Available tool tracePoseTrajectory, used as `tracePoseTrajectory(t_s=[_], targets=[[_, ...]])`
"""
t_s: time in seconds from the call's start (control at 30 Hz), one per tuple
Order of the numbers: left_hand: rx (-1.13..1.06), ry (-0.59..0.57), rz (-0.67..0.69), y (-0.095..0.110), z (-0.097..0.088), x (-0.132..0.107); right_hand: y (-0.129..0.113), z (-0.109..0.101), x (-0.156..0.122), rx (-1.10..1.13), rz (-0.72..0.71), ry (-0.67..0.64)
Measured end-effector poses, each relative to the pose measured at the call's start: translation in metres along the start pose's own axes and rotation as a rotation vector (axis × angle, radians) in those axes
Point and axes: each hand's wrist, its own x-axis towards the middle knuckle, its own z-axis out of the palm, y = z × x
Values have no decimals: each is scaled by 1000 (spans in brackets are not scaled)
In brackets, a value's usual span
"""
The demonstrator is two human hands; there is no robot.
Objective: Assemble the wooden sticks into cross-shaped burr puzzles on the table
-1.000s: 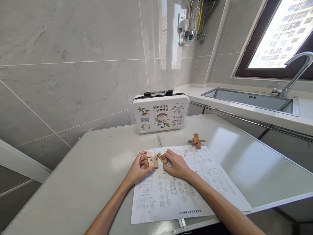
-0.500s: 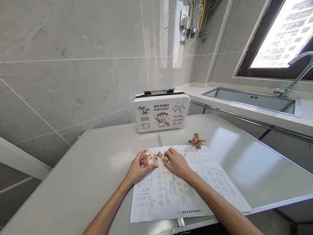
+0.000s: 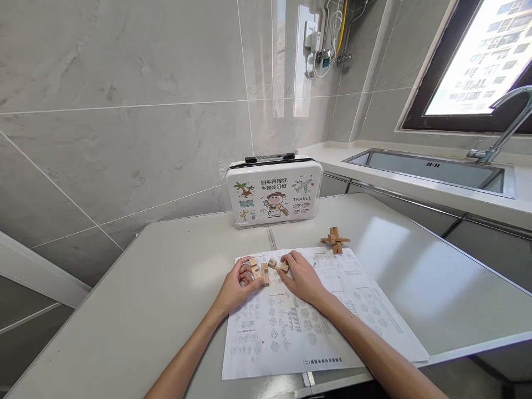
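Note:
My left hand (image 3: pixel 236 288) is closed around a pale notched wooden puzzle piece (image 3: pixel 254 267), its thumb at the lower end. Right beside that piece stands a second notched wooden piece (image 3: pixel 265 274), touched by the thumb tip. My right hand (image 3: pixel 304 278) pinches another notched wooden puzzle piece (image 3: pixel 273 263) between thumb and fingers, partly covering it. A small gap separates the pieces of the two hands. Beneath both hands lies a printed paper sheet (image 3: pixel 291 349) with small puzzle diagrams.
An assembled wooden cross-shaped puzzle (image 3: pixel 335 240) sits past the sheet's far right corner. A white cartoon-printed case (image 3: pixel 275 194) stands upright at the back of the grey table (image 3: pixel 183 266), near the tiled wall. To the right is a counter with a sink (image 3: pixel 428 169) and faucet (image 3: pixel 505 124).
Hardly anything differs. The right hand's piece has turned or shifted slightly to the right; the left hand keeps its grip in place. The view has tipped a little.

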Motion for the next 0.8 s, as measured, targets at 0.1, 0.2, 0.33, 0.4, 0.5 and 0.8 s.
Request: tracePoseTrajectory(t_s=[0.1,0.2,0.33,0.4,0.5,0.8], targets=[[-1,9,-5,1,1,0,1,0,0,24,21,14],[17,27,9,2,2,-2,-2,-3,2,152,51,9],[81,22,54,5,6,-6,-10,-11,6,437,157,-36],[100,6,79,8,9,-8,-13,-15,9,615,204,-109],[115,-9,102,11,12,-10,-17,-19,11,833,201,-226],[107,-41,120,15,21,-14,-29,-25,7,1035,246,-378]])
